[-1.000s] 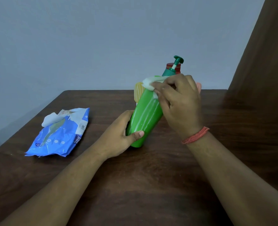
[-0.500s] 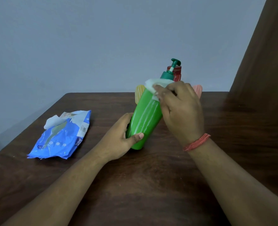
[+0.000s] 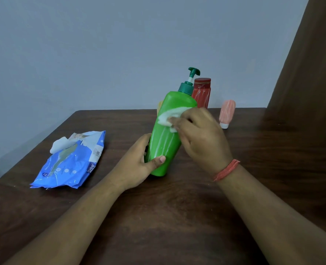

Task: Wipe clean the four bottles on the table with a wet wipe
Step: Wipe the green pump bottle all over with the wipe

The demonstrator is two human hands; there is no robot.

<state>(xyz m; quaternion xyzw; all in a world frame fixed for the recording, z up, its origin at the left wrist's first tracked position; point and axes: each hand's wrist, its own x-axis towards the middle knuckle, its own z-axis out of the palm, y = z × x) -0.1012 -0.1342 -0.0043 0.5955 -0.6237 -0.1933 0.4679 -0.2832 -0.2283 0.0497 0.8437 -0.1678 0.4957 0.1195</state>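
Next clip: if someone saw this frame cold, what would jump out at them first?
The bright green pump bottle at the table's centre, tilted: the left hand grips its base while the right hand presses a white wet wipe against its upper body. Next, the blue wipes pack lying to the left, one wipe poking out. Behind stand a red bottle and a pink bottle.

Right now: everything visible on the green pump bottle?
The green pump bottle looks like glossy plastic, with a darker teal collar and pump head. It leans right, base on the table. The left hand grips its lower body; the right hand presses a white wet wipe against its upper front. Whitish streaks run down it.
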